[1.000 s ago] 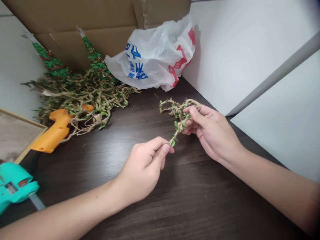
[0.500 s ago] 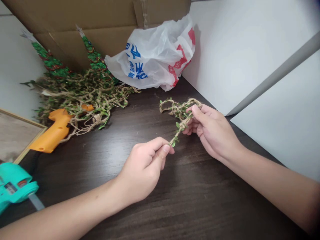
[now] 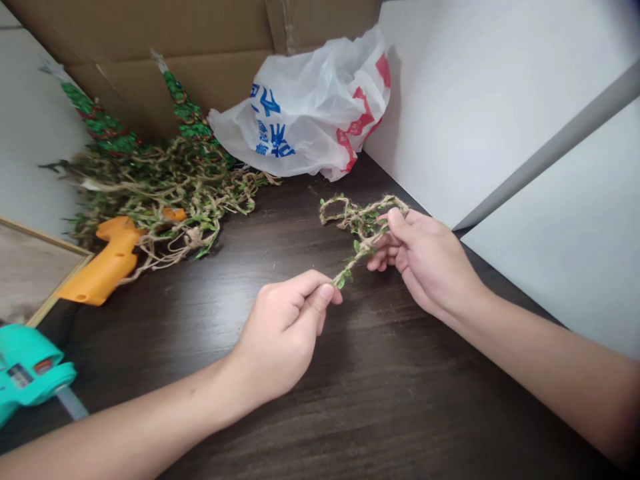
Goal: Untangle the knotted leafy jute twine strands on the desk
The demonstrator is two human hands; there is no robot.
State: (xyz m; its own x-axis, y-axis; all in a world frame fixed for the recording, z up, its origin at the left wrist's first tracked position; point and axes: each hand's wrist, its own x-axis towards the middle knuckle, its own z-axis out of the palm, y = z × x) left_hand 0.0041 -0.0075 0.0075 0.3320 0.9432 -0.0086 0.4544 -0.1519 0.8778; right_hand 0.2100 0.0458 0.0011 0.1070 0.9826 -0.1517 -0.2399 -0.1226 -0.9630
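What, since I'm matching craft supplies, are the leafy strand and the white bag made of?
The leafy strand looks like hairy, matte jute twine, its small green leaves probably artificial. The white bag seems thin plastic film: glossy, crinkled, slightly see-through.

A crumpled plastic bag (image 3: 310, 107) leans on cardboard (image 3: 150, 27) — a teal glue gun (image 3: 25, 370) lies far left.

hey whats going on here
A person is holding a length of leafy jute twine in both hands above a dark wood table. The left hand pinches its lower end, and the right hand grips it further along, with a loop sticking out beyond. A heap of similar twine lies beside an orange plastic tool, and a teal glue gun sits nearby.
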